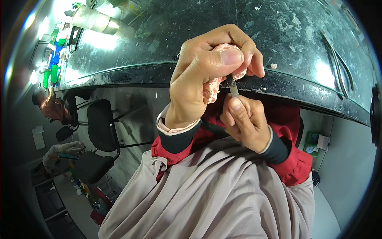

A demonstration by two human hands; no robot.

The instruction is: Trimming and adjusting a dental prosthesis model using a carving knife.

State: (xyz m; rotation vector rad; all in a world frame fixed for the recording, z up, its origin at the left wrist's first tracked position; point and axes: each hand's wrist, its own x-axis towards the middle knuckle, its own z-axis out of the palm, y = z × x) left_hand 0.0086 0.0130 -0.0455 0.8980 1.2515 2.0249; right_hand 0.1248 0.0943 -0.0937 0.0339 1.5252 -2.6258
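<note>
My left hand (193, 67) is raised at the table's near edge, its thumb and curled fingers gripping a rough, lumpy pink-and-white piece (211, 91). Parts of that piece are hidden under the fingers. Just below it, my right hand (248, 119) pinches a short knife-like tool (233, 90) between thumb and fingers. The tool's dark end points up and meets the lump's underside; its exact tip is hidden. Its lower end disappears into my right fist.
The dark, scuffed tabletop (278, 32) carries a pink crumb (273, 66) and long dark metal tongs (338, 65) on the right. A metallic cylinder (93, 20) lies far left. Black chairs (101, 125) stand left of me; another person (55, 106) sits beyond them.
</note>
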